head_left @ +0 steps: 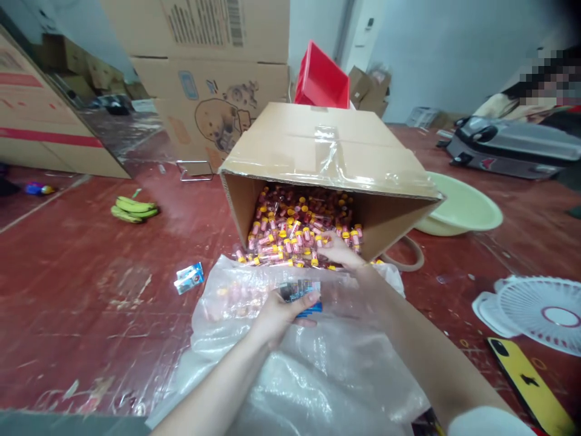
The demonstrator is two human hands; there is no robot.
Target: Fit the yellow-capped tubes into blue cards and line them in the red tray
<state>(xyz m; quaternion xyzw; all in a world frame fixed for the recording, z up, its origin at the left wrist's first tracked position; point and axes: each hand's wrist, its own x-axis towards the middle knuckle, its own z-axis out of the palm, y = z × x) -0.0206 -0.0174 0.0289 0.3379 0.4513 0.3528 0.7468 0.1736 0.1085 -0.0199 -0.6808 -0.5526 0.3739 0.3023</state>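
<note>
A large cardboard box (318, 142) lies on its side, its mouth facing me. Inside, small clear bottles (295, 242) with yellow caps and pinkish contents are heaped up to the lower edge. My right hand (336, 248) reaches in at the right of the heap, fingertips among the bottles; its finger closure is too blurred to make out. Below the mouth, my left hand (285, 312) is closed around flat printed packets (302, 293), dark and blue, thumb on top. Under both arms spreads a translucent plastic sheet or bag (318, 369), with some bottles showing through it.
Two blue-and-white packets (189, 278) and green bananas (134, 209) lie on the red floor at left. At right are a pale green basin (472, 203), tape roll (411, 253), white slotted lid (540, 309), yellow phone (529, 384) and grey suitcase (512, 148). A person sits behind the suitcase.
</note>
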